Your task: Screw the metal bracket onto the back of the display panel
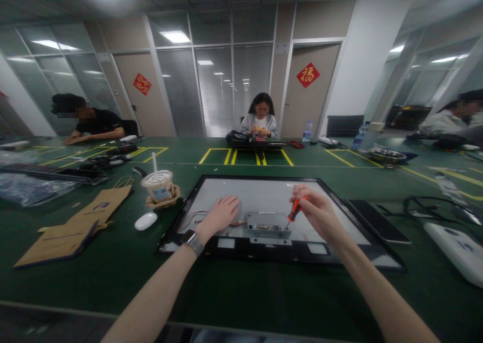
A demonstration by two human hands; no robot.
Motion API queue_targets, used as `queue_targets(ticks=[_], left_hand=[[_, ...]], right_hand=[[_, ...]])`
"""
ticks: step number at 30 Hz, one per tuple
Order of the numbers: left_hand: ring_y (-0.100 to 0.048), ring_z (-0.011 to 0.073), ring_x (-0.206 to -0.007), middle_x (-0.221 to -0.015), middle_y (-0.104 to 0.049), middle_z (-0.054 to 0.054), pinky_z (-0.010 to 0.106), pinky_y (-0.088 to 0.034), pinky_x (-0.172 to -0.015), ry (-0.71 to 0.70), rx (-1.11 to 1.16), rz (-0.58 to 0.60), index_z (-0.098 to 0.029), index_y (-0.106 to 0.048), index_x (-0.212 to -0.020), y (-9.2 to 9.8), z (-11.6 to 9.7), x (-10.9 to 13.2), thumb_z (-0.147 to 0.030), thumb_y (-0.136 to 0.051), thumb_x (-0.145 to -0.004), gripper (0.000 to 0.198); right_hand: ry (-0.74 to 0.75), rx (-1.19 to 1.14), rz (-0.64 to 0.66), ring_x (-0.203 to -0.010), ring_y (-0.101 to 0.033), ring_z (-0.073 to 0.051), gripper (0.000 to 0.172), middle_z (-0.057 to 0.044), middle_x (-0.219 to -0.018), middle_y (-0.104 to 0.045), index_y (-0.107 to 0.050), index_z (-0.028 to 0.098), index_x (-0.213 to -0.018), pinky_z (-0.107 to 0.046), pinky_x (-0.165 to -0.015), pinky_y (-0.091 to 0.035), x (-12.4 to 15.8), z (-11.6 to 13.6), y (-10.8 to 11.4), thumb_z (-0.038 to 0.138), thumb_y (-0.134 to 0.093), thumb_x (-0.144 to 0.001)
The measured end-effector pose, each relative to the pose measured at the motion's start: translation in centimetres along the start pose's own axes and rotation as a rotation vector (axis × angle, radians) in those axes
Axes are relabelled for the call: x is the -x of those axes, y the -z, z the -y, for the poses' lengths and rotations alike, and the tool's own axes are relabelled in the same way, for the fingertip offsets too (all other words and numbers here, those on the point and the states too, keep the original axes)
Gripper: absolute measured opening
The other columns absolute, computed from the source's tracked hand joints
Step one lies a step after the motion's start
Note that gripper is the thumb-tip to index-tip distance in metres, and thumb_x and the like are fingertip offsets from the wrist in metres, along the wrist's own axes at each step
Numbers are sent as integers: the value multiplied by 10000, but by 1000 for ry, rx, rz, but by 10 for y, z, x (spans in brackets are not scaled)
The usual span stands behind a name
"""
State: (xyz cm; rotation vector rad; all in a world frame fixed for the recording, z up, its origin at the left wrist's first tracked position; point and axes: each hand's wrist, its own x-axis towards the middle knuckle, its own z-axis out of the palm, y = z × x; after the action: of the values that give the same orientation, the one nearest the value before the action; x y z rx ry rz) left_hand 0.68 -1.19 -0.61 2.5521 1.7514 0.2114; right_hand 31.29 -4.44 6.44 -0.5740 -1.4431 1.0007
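The metal bracket (264, 222) sits on the pale panel (264, 194), which lies on the desk (241, 295). Left of the bracket, the left hand (220, 213) rests flat, holding nothing; the right hand (315, 205) grips a screwdriver (295, 209), tip down at the bracket's right end. Screw work seems in hand; turning calls for a well-seated tip.
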Motion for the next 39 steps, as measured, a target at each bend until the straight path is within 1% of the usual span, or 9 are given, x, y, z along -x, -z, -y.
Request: queue_targets(ticks=[3,7,14,17,23,26,31,36,39], left_hand=[[-352,277,-1488,-1608,-376,116,514,-271,-1219,4,-5,4,-165,-436,-1506,2,-2,0,-297,-304,-1052,491],[-351,275,-1489,-1609,-373,113,519,-281,-1215,7,-5,6,-175,-438,-1506,3,-3,0,-300,-304,-1055,487],[-342,271,-1494,-1610,-372,113,520,-273,-1219,3,-8,0,-180,-425,-1515,0,0,-1,-312,-302,-1059,491],[-351,273,-1489,-1609,-373,110,525,-279,-1215,0,-10,-5,-183,-422,-1517,-2,1,-1,-311,-301,-1060,490],[-357,274,-1486,-1601,-387,117,526,-295,-1208,-7,-10,-16,-177,-440,-1507,-2,1,-1,-314,-296,-1059,491],[-360,265,-1486,-1601,-388,113,517,-290,-1211,-11,-9,-21,-187,-443,-1505,-1,1,0,-308,-297,-1058,485],[-373,267,-1478,-1596,-397,114,520,-295,-1208,-5,-8,-21,-190,-453,-1498,0,-1,-1,-305,-305,-1054,482],[-364,274,-1483,-1596,-398,116,519,-293,-1209,9,-8,-8,-176,-449,-1501,2,-3,-1,-305,-312,-1051,488],[-356,265,-1488,-1602,-389,107,505,-285,-1215,12,-5,-2,-184,-445,-1504,3,-4,0,-305,-309,-1052,487]], right_hand=[[-1,10,-39,-783,-585,-187,157,-18,-835,-615,-759,276,-729,-350,-722,-531,0,-4,2,400,-852,-711],[-64,8,-28,-817,-654,-211,256,-41,-871,-709,-780,272,-959,-400,-781,-560,0,-8,2,457,-791,-784],[-40,-14,17,-921,-721,-243,300,-64,-967,-762,-753,267,-988,-464,-895,-583,-1,-8,0,536,-699,-866],[-20,55,-11,-893,-727,-245,299,-65,-945,-762,-749,255,-1011,-459,-862,-595,0,-11,1,515,-698,-872],[254,459,-152,-804,-656,-219,138,-49,-849,-679,-765,254,-820,-392,-767,-581,2,-7,1,386,-793,-789],[265,463,-87,-875,-683,-235,191,-73,-968,-709,-776,264,-985,-429,-836,-576,4,-5,1,387,-652,-907],[72,250,30,-904,-734,-240,363,-87,-1165,-726,-660,285,-1297,-461,-822,-615,5,-11,3,401,-554,-970],[169,409,-55,-811,-692,-217,256,-55,-939,-724,-770,262,-1035,-391,-773,-609,2,-13,4,393,-772,-815],[224,452,-55,-837,-676,-216,223,-62,-953,-704,-773,264,-1016,-369,-760,-599,2,-10,2,418,-706,-869]])
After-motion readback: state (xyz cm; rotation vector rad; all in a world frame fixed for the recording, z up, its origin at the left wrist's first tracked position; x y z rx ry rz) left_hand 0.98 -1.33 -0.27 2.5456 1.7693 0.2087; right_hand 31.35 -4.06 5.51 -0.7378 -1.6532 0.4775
